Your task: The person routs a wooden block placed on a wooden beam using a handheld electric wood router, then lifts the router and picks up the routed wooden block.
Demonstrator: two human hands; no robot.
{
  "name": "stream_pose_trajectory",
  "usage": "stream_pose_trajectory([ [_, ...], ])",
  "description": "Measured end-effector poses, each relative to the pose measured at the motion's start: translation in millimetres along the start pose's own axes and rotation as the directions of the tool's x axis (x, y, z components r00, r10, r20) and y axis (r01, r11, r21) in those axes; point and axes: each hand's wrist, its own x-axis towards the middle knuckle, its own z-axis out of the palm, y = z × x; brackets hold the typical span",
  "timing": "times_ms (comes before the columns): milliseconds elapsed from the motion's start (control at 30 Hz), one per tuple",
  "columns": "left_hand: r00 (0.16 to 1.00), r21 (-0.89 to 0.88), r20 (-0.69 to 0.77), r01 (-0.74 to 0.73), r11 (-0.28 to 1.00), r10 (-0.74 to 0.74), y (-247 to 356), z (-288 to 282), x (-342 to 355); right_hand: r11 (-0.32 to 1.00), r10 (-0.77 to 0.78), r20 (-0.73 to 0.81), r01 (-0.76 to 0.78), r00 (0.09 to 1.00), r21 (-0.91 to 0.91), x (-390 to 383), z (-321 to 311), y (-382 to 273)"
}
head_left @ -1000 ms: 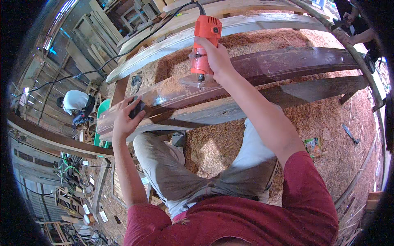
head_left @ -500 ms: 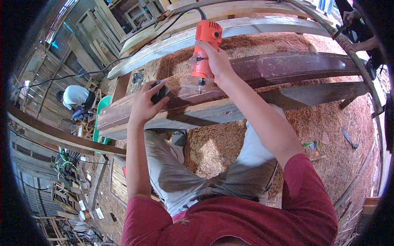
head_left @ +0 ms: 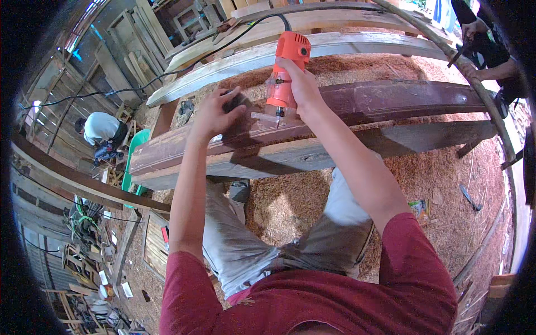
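right hand [head_left: 305, 92]: wrapped round the orange router [head_left: 292, 47], likely to steady its clear base [head_left: 262, 118] at the maroon board [head_left: 402, 97] | left hand [head_left: 212, 115]: half curled, holding a dark block [head_left: 235, 102] above same board | cord [head_left: 287, 22]: leads away behind, perhaps to avoid the bit [head_left: 278, 124]

In the upper centre of the frame, the right hand [head_left: 304, 88] grips an orange-red cylindrical power router [head_left: 283, 92] with a clear plastic base [head_left: 265, 118], its bit [head_left: 278, 123] pointing down at a long reddish-brown wooden beam [head_left: 391, 100]. Left of it, the left hand [head_left: 213, 115] holds a small dark block [head_left: 234, 103]; at far left, a white-shirted person [head_left: 101, 127] bends forward
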Motion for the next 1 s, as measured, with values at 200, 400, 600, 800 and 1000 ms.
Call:
stream_pose_trajectory([
  [200,0.998,0.049,0.022,0.06,0.997,-0.061,24.3,-46.9,-58.3,0.994,-0.032,0.019,0.034,0.999,-0.103,1.3,-5.4,-3.4],
  [400,0.988,0.131,0.119,0.085,0.988,-0.1,63.6,-39.9,-59.5,0.997,-0.035,-0.017,0.034,0.999,-0.071,4.6,-2.8,-1.2],
  [600,0.999,0.18,-0.021,0.044,0.983,-0.041,44.6,20.2,-3.2,1.0,-0.003,-0.041,0.002,0.999,-0.021,15.1,-8.2,5.0],
  [800,0.995,0.111,0.043,0.086,0.99,-0.091,34.1,12.7,10.2,1.0,-0.013,-0.061,0.012,0.998,-0.027,13.1,-12.9,-5.9],
  [1000,0.997,0.149,0.07,0.001,0.989,-0.012,70.0,-23.5,-45.9,0.995,-0.051,-0.055,0.046,0.997,-0.092,4.7,-9.8,-17.7],
])
